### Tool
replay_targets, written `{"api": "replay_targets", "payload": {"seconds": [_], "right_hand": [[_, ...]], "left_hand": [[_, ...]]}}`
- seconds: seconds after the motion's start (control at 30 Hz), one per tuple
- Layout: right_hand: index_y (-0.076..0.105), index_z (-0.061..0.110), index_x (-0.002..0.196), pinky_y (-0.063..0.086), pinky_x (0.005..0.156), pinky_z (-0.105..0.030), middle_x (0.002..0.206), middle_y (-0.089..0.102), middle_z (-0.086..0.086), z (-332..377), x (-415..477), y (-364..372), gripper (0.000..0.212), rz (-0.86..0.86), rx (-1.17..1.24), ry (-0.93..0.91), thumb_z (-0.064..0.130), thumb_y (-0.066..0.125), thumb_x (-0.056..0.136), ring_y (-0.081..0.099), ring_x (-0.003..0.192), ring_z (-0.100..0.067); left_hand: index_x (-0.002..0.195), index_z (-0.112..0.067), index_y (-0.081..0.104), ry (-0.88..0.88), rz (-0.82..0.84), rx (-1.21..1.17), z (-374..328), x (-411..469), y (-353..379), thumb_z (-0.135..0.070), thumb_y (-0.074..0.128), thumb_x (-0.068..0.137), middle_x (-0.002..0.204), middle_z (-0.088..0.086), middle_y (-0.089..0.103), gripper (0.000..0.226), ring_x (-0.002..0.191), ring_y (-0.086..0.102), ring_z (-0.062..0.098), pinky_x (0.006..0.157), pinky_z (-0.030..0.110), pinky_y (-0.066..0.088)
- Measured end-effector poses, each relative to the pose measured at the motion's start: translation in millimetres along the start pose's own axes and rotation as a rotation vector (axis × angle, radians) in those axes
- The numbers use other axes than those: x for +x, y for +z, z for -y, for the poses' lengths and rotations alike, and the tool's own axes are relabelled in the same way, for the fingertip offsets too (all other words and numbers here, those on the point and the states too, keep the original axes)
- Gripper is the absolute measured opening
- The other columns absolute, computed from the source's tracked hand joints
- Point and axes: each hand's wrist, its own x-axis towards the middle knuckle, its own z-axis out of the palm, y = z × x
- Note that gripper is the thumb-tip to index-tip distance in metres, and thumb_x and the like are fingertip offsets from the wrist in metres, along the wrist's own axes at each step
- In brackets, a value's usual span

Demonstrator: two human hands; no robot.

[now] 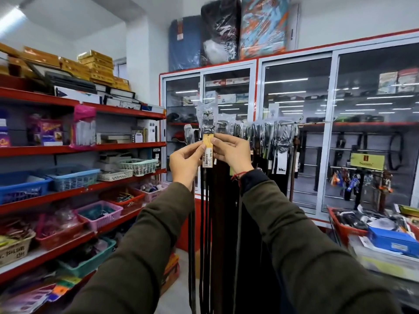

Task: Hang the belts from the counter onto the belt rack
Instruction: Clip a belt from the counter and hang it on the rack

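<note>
A dark belt (207, 123) with a metal buckle in a clear plastic sleeve and a yellow price tag is held up in front of the belt rack (292, 123). My left hand (184, 164) pinches it from the left at the tag. My right hand (231, 152) pinches it from the right. The strap hangs straight down between my forearms. Several other belts (267, 137) hang in a row on the rack's rail, buckles wrapped in plastic. The counter is hidden from view.
Red shelves (90, 148) with baskets and boxes line the left side. Glass-door cabinets (297, 132) stand behind the rack. A red basket (349, 230) full of goods and a blue box (392, 241) sit at the lower right.
</note>
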Motion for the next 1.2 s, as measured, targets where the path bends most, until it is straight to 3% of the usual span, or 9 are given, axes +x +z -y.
{"api": "replay_targets", "payload": {"seconds": [0.23,0.43,0.57,0.67,0.73,0.83,0.97,1.1,1.2], "right_hand": [[0.067,-0.006,0.118,0.058,0.057,-0.017,0.085,0.070,-0.012,-6.8,10.0,0.9,0.031,-0.082,0.029,0.035,0.003,0.067,0.089,0.066,0.069,-0.017],[0.070,-0.003,0.111,0.059,0.057,-0.020,0.081,0.072,-0.008,-17.6,20.6,-3.2,0.025,-0.102,-0.020,0.043,0.004,0.070,0.087,0.070,0.060,-0.010],[0.071,0.001,0.111,0.062,0.072,-0.033,0.092,0.075,-0.016,-31.0,26.7,-6.8,0.025,-0.143,-0.106,0.055,0.006,0.070,0.087,0.073,0.078,-0.024],[0.072,0.015,0.111,0.061,0.084,-0.041,0.103,0.076,-0.013,-40.3,31.4,-9.2,0.026,-0.157,-0.235,0.015,0.010,0.070,0.086,0.074,0.096,-0.027],[0.068,0.039,0.108,0.058,0.092,-0.044,0.103,0.077,0.002,-49.3,32.5,-13.4,0.031,-0.142,-0.364,-0.041,0.023,0.068,0.081,0.072,0.102,-0.018],[0.062,0.028,0.125,0.057,0.095,-0.040,0.115,0.071,0.003,-59.6,13.6,-19.6,0.037,-0.157,-0.470,-0.141,0.018,0.060,0.090,0.068,0.104,-0.013],[0.056,0.018,0.133,0.050,0.103,-0.030,0.133,0.059,0.000,-80.0,-28.6,-41.9,0.037,-0.280,-0.580,-0.298,0.010,0.048,0.097,0.060,0.114,-0.010],[0.046,0.019,0.143,0.034,0.116,-0.027,0.148,0.040,0.001,-105.8,-73.6,-77.6,0.043,-0.376,-0.735,-0.290,0.020,0.046,0.099,0.040,0.140,-0.013],[0.039,0.024,0.147,0.027,0.122,-0.040,0.161,0.021,0.005,-119.7,-114.5,-109.2,0.050,-0.438,-0.877,-0.259,0.031,0.046,0.099,0.020,0.152,-0.015]], "left_hand": [[0.109,-0.010,0.077,-0.039,0.011,0.005,4.2,7.3,4.8,-0.017,0.074,0.088,0.107,0.013,0.078,0.021,0.106,0.074,0.028,0.098,0.046,0.058],[0.116,-0.005,0.072,-0.110,0.081,-0.058,8.3,12.1,2.5,-0.013,0.069,0.093,0.108,0.017,0.075,0.025,0.086,0.072,0.019,0.073,0.023,0.062],[0.118,-0.002,0.071,-0.146,0.083,-0.007,25.6,20.7,5.4,-0.012,0.068,0.093,0.112,0.019,0.074,0.027,0.099,0.072,0.028,0.089,0.039,0.061],[0.115,-0.010,0.074,-0.143,0.057,0.086,40.3,30.3,10.8,-0.016,0.069,0.093,0.112,0.014,0.076,0.024,0.110,0.071,0.031,0.102,0.050,0.055],[0.117,-0.014,0.073,-0.106,0.023,0.172,45.7,29.8,15.5,-0.016,0.062,0.096,0.115,0.009,0.075,0.024,0.111,0.069,0.025,0.102,0.043,0.054],[0.136,-0.013,0.059,0.028,0.000,0.264,47.2,12.7,20.5,-0.013,0.054,0.100,0.132,0.008,0.065,0.036,0.117,0.063,0.018,0.094,0.019,0.050],[0.151,-0.020,0.040,0.214,0.097,0.417,67.1,-22.8,22.3,-0.021,0.049,0.103,0.158,0.001,0.038,0.049,0.145,0.039,0.015,0.119,0.032,0.035],[0.155,-0.027,0.031,0.330,0.192,0.577,92.0,-76.9,23.0,-0.023,0.045,0.104,0.168,-0.007,0.017,0.054,0.157,0.011,0.012,0.127,0.034,0.015],[0.153,-0.026,0.035,0.320,0.291,0.651,117.9,-122.1,28.3,-0.025,0.044,0.104,0.169,-0.005,0.018,0.050,0.159,0.003,0.015,0.130,0.043,0.005]]}}
